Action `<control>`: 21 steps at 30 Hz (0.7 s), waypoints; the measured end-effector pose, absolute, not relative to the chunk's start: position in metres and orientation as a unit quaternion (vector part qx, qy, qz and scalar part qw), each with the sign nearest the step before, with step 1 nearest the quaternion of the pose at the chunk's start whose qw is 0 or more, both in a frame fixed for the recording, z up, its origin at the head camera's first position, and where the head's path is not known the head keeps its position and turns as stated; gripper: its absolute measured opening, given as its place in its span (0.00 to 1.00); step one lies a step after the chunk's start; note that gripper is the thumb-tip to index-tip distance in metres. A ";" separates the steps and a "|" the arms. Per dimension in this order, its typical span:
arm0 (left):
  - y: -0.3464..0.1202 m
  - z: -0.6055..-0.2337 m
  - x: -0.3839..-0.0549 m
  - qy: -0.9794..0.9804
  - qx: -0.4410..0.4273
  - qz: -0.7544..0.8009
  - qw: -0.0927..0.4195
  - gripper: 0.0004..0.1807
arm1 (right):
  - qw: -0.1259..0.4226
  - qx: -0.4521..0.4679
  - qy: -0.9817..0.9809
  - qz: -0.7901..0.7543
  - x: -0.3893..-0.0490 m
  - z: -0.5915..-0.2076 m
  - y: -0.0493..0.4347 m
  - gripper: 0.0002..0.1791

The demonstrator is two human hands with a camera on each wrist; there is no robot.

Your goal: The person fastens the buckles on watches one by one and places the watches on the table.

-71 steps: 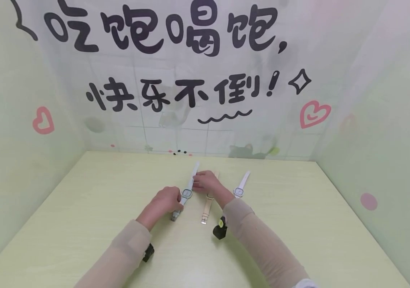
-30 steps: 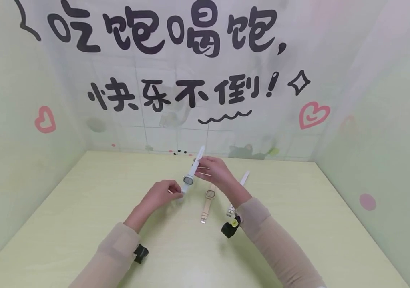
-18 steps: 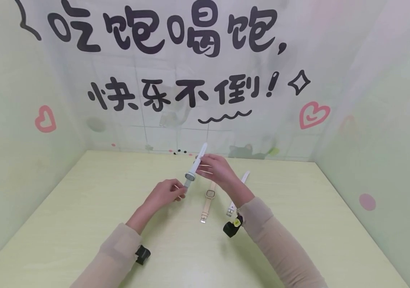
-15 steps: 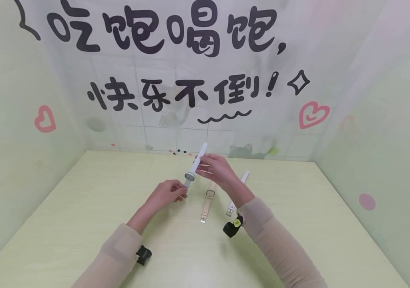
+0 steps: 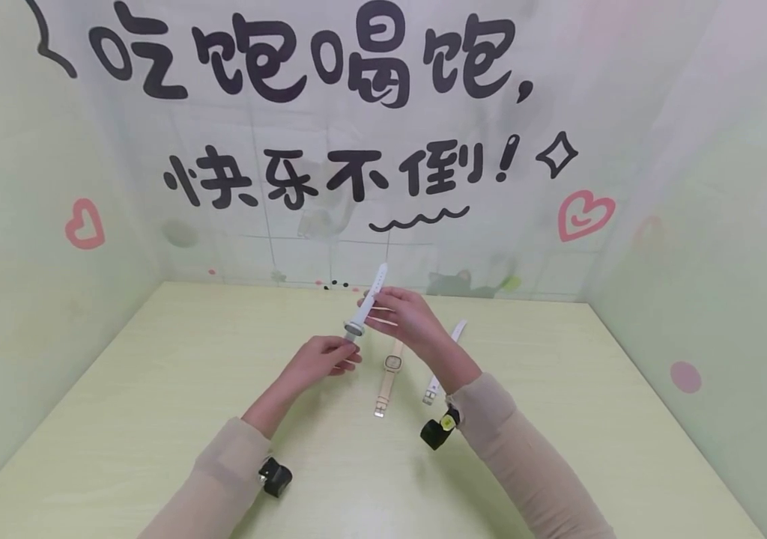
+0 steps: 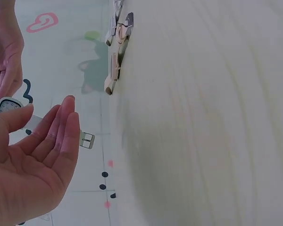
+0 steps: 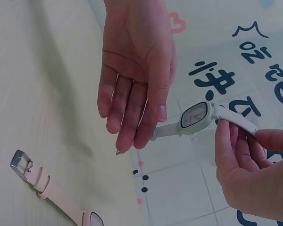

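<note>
A watch with a white strap (image 5: 366, 307) is raised over the table, its face tilted. My right hand (image 5: 407, 314) pinches the long holed strap between thumb and fingers, as the right wrist view shows at close range. My left hand (image 5: 321, 358) is at the buckle end, fingers nearly straight and palm turned up in the left wrist view. There the short strap runs behind my left fingers (image 6: 61, 127), and the metal buckle (image 6: 87, 140) shows beyond them. The thumb stands apart from the fingers, near the watch case (image 7: 195, 117).
A peach-strapped watch (image 5: 393, 363) lies face up on the pale wooden table (image 5: 343, 464), below the raised one. Right of it lies another white-strapped watch (image 5: 431, 393), partly hidden by my right forearm. A printed cloth wall (image 5: 296, 258) stands behind the table.
The white watch has been lifted off the table and tipped up. My left hand, earlier pinching the buckle end, has slid up toward the case and its fingers have straightened. Right grip stays.
</note>
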State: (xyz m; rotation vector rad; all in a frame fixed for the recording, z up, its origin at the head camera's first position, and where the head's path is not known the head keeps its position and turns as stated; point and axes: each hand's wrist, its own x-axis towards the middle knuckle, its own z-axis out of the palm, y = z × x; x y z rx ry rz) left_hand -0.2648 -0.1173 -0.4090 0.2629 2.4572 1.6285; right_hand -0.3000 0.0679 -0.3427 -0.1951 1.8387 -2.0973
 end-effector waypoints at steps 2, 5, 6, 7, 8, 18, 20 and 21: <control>-0.117 -0.410 -0.265 0.821 0.088 0.557 0.089 0.20 | 0.173 -0.070 0.647 -0.739 -0.299 -0.343 0.068 0.17; -0.118 -0.412 -0.267 0.810 0.085 0.574 0.089 0.21 | 0.175 -0.070 0.646 -0.740 -0.297 -0.343 0.070 0.16; -0.118 -0.412 -0.267 0.805 0.084 0.580 0.090 0.21 | 0.175 -0.069 0.646 -0.740 -0.297 -0.342 0.070 0.16; -0.118 -0.413 -0.267 0.800 0.082 0.587 0.091 0.22 | 0.175 -0.070 0.645 -0.740 -0.296 -0.342 0.070 0.16; -0.118 -0.413 -0.267 0.796 0.081 0.593 0.092 0.22 | 0.175 -0.072 0.646 -0.740 -0.295 -0.342 0.070 0.16; -0.119 -0.410 -0.266 0.705 0.050 0.695 0.133 0.23 | 0.182 -0.079 0.650 -0.733 -0.290 -0.343 0.073 0.19; -0.120 -0.411 -0.266 0.680 0.047 0.717 0.144 0.24 | 0.182 -0.078 0.652 -0.732 -0.290 -0.344 0.073 0.19; -0.120 -0.412 -0.266 0.668 0.044 0.728 0.149 0.24 | 0.183 -0.078 0.652 -0.731 -0.289 -0.345 0.074 0.19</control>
